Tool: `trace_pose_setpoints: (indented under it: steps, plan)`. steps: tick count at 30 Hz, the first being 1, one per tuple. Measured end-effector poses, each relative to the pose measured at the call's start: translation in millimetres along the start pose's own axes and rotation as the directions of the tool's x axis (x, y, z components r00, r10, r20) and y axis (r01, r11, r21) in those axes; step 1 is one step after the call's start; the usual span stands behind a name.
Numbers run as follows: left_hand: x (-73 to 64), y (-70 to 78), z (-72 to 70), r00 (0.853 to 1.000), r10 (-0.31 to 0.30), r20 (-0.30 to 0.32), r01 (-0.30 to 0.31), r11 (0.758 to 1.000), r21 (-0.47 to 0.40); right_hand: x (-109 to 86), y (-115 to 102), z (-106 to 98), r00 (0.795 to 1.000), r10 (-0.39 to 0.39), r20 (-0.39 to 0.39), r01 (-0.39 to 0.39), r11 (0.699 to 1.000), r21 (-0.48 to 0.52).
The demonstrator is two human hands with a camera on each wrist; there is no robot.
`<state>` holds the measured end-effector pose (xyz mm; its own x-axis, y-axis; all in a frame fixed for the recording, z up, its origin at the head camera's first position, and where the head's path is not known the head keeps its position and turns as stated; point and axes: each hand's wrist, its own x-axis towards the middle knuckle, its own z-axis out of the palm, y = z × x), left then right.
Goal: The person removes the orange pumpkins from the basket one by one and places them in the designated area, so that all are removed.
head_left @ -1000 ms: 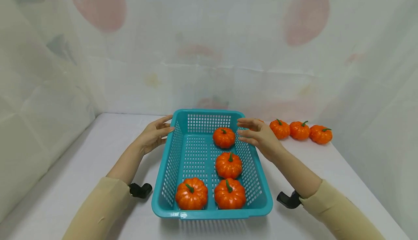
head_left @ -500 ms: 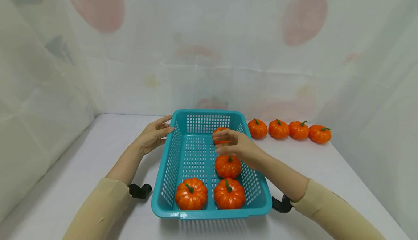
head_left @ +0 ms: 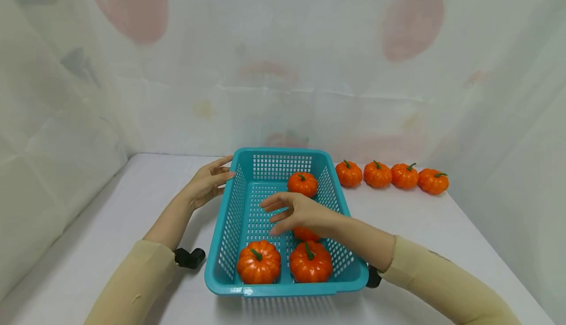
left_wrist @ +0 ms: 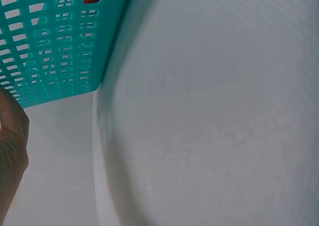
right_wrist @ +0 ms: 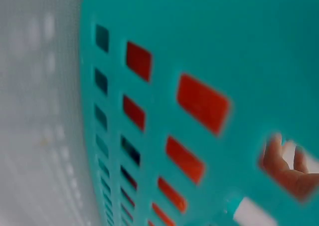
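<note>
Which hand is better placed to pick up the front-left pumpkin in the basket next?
Probably the right hand: it hovers over the basket, holding nothing, near the front-left pumpkin. The left hand is at the basket's left side, farther away.

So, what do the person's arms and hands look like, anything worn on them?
The left sleeve and right sleeve are beige, ending below the wrists; the right has a thin dark mark near its cuff. A black piece shows by each cuff. The left hand and right hand wear no gloves.
</note>
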<state>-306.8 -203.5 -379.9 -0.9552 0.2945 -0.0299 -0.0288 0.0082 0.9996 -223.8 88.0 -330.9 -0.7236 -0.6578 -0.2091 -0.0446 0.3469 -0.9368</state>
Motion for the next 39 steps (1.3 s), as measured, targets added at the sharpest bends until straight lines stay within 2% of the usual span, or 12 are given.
trace_pose_setpoints:
  steps: [8, 14, 19, 27, 32, 39]
  plan:
    - [-0.2, 0.7, 0.5, 1.0, -0.003, 0.003, 0.003, 1.0, 0.004, 5.0, 3.5, 10.7, 0.998, 0.034, 0.06, -0.034, 0.999, -0.002]
    - [0.0, 0.2, 0.2, 1.0, -0.001, 0.001, 0.001, 1.0, 0.006, 7.1, 7.2, 13.4, 0.996, 0.038, 0.086, -0.031, 0.996, -0.086]
    - [0.0, -1.4, -1.0, 1.0, 0.003, 0.011, -0.003, 1.0, 0.01, 6.4, 8.1, 16.8, 0.989, 0.04, 0.141, -0.014, 0.984, -0.18]
    - [-0.1, -1.8, -2.1, 1.0, 0.012, 0.017, -0.012, 1.0, -0.004, 7.9, 10.9, 19.9, 0.971, 0.048, 0.233, 0.01, 0.971, -0.241]
    - [-0.3, -1.3, -1.9, 1.0, 0.01, 0.014, -0.01, 1.0, 0.0, 6.6, 11.2, 20.3, 0.964, 0.092, 0.25, -0.003, 0.942, -0.337]
    - [0.5, 0.1, -1.6, 1.0, 0.004, 0.014, -0.004, 1.0, 0.002, 4.2, 12.9, 19.6, 0.958, 0.101, 0.268, 0.051, 0.861, -0.507]
